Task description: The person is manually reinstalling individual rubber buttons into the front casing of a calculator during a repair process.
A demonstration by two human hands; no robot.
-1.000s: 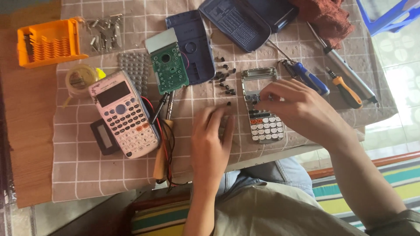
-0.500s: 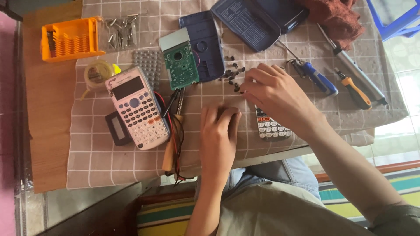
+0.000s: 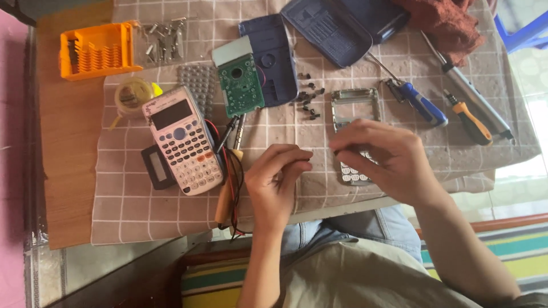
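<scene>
Calculator front shell (image 3: 355,114) lies on the checked cloth (image 3: 148,211), long axis running away from the person, keypad end nearest. Right hand (image 3: 379,159) covers its keypad, fingertips pinched together; left hand (image 3: 277,179) loosely curled alongside, empty.

Home repair table: screwdrivers (image 3: 419,104), opened calculators (image 3: 184,140).

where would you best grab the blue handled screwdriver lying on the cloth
Probably by the thick blue handle of the blue-handled screwdriver, coming from above with fingers across it. It lies flat on the checked cloth, its thin metal shaft pointing up-left toward the dark blue case. The handle is the widest part, and both its sides look clear.
</scene>
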